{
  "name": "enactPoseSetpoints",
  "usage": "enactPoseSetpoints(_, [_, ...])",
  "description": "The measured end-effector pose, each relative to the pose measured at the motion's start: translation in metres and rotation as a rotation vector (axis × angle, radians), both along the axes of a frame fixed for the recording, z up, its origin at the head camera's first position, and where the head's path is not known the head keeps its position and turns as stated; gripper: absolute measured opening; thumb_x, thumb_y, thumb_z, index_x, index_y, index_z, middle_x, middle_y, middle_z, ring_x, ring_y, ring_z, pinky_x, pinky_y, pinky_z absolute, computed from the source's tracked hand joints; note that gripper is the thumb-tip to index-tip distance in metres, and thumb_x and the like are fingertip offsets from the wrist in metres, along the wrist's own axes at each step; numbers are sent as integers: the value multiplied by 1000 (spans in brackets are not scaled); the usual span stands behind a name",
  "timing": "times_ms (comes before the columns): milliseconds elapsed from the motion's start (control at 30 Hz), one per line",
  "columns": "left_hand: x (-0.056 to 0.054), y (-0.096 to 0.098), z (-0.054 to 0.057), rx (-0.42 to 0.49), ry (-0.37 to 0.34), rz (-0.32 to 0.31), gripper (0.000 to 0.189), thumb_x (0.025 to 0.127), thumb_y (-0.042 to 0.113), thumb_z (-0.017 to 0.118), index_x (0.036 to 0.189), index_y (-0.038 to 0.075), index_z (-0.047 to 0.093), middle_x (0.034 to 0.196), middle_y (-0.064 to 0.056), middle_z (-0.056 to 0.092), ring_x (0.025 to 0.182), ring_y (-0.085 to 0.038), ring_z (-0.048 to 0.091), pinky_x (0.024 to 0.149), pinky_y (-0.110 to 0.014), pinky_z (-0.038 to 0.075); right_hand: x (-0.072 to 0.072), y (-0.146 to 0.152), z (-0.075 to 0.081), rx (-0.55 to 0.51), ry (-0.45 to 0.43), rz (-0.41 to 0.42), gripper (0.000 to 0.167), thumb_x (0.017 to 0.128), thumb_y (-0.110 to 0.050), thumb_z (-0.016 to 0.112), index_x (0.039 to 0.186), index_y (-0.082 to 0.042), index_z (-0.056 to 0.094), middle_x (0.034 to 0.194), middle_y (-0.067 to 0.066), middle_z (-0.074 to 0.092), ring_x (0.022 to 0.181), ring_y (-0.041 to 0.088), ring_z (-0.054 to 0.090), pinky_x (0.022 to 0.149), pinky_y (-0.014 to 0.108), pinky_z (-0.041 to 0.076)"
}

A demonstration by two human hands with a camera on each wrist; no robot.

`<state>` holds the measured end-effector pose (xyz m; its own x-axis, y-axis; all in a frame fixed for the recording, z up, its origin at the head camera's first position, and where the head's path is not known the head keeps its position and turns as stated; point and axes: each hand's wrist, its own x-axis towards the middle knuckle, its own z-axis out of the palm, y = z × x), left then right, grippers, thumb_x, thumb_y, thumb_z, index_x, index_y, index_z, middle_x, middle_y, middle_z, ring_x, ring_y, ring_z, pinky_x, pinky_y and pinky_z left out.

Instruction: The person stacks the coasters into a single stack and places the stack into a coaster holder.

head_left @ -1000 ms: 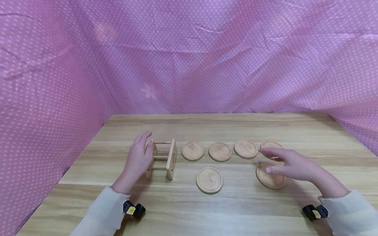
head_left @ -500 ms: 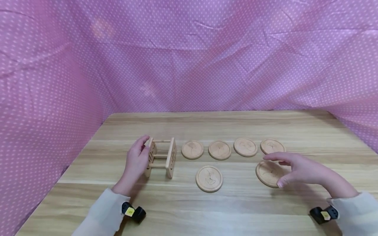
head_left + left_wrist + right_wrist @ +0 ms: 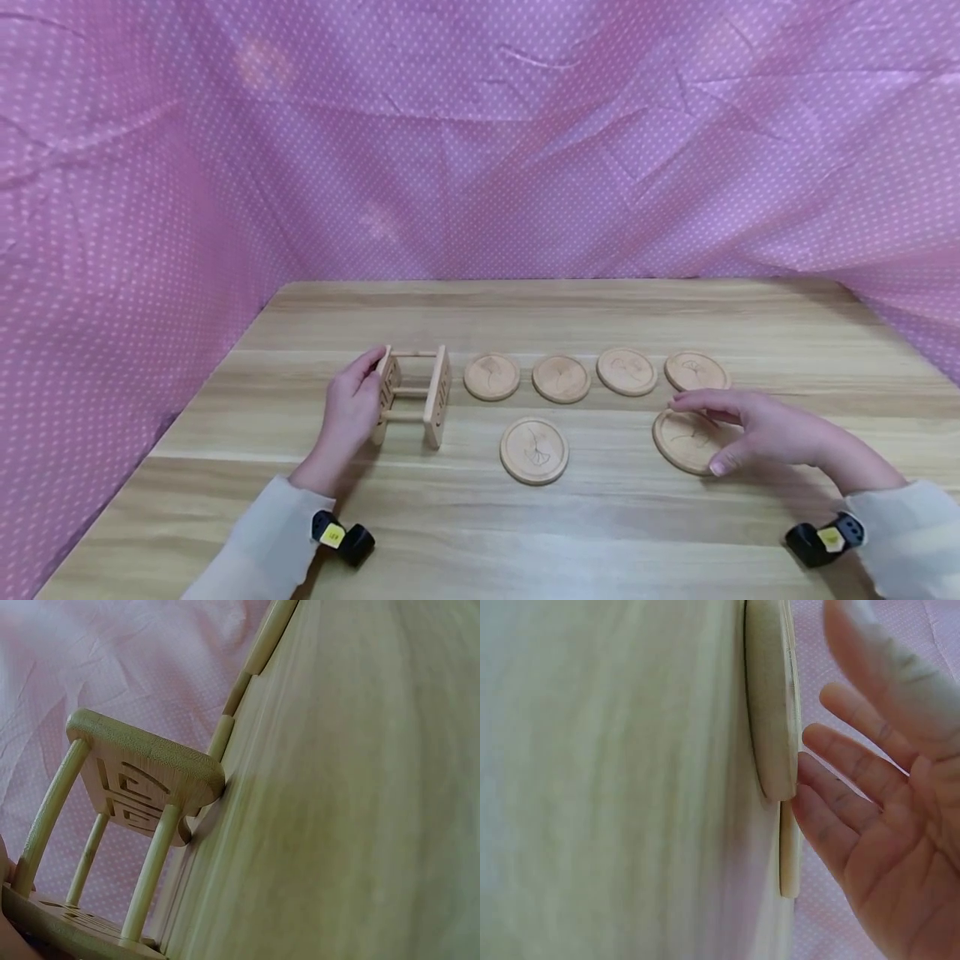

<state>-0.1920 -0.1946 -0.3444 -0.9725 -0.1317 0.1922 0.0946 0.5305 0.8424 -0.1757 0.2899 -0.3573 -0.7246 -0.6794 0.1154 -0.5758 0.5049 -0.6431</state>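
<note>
On table (image 3: 480, 517): right hand (image 3: 772, 435) dropped onto near coaster (image 3: 686, 442), fingers spread, touching, ungripped; left hand (image 3: 351, 408) now holds rack (image 3: 412, 397).

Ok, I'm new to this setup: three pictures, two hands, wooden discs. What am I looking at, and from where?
No machine here: a person works with bare hands, wearing three cameras. The wide picture comes from the head and looks down at a wooden table hung round with pink dotted cloth. The two close-ups come from the wrists.

On the table lie six round wooden coasters: four in a row and two nearer, the middle one and the right one. To their left stands a small wooden rack.

The left hand holds the rack's end panel; its wrist view shows the rack close up. The right hand is open, fingers touching the edge of the right coaster, as the right wrist view shows. Nothing is lifted.
</note>
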Motion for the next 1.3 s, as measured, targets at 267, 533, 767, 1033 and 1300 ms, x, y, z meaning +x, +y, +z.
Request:
enactPoseSetpoints(267, [1,1,-1,12,-1,12,41,95,5,34,134,1,46,139,-19,43,124,-30,44,101,-43,38,-3,-1,2,67,-61,-22,68,68,-36,76,127,-10,55,133,18,49,117,-17,29,93,5,27])
enactPoseSetpoints(533, [-2,2,-3,24,49,44,38,95,5,38,130,2,52,135,-18,48,121,-30,47,100,-42,40,-3,-2,5,102,-151,-58,74,66,-42,75,129,-10,53,138,22,43,117,-17,25,93,3,23])
enactPoseSetpoints(767, [-2,2,-4,24,65,64,38,94,5,38,129,1,53,133,-18,50,120,-30,48,100,-42,40,-4,-2,5,128,-138,-65,82,63,-45,76,133,-10,50,140,20,42,123,-9,26,95,3,21])
enactPoseSetpoints(1033, [-2,2,-5,30,34,66,40,95,7,36,131,3,51,135,-17,49,116,-27,49,96,-40,42,-4,-3,7,176,-94,-70,83,63,-47,75,133,-11,50,138,17,45,123,-5,30,95,5,24])
enactPoseSetpoints(1300, [-1,2,-8,40,30,59,40,94,6,37,131,3,51,135,-16,49,113,-27,51,92,-39,44,-1,-7,12,268,-49,-100,83,64,-52,74,132,-12,51,136,10,49,123,20,42,97,27,40])
